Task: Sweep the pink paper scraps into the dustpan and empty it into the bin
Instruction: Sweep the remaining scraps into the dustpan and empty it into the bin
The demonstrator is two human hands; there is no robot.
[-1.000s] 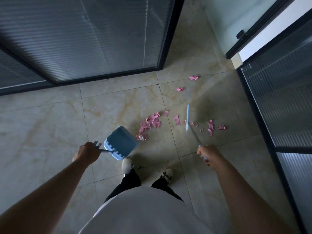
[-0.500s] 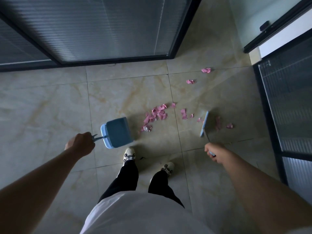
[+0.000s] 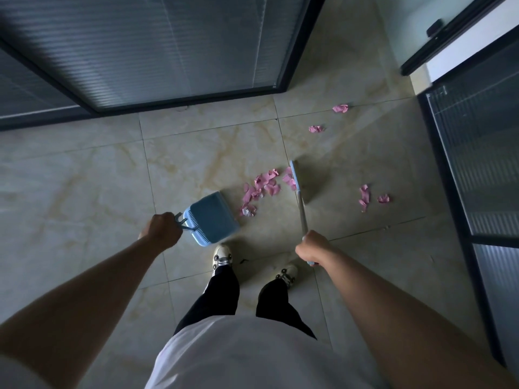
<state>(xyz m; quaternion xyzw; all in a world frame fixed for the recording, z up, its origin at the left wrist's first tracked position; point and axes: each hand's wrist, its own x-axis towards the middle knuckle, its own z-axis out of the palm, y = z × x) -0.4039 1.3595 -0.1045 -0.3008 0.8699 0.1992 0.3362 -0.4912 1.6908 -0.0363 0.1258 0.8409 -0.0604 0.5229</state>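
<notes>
Here, left hand (image 3: 160, 229) clenched around dustpan handle (image 3: 182, 221), arm extended forward-down. Right hand (image 3: 312, 246) fisted on broom handle (image 3: 302, 214), blue broom head (image 3: 295, 175) touching main cluster of pink paper scraps (image 3: 261, 189). Blue dustpan (image 3: 211, 217) tilted, mouth toward cluster, just beside nearest scraps; inside hidden. Stray scraps (image 3: 365, 196) right of broom, two more farther out (image 3: 316, 128). Beige marbled tile floor (image 3: 98, 178), dark-framed ribbed glass partitions (image 3: 157, 49) around.

broom head (image 3: 294, 175) swept left, now against main pink scrap pile (image 3: 261, 189)
</notes>
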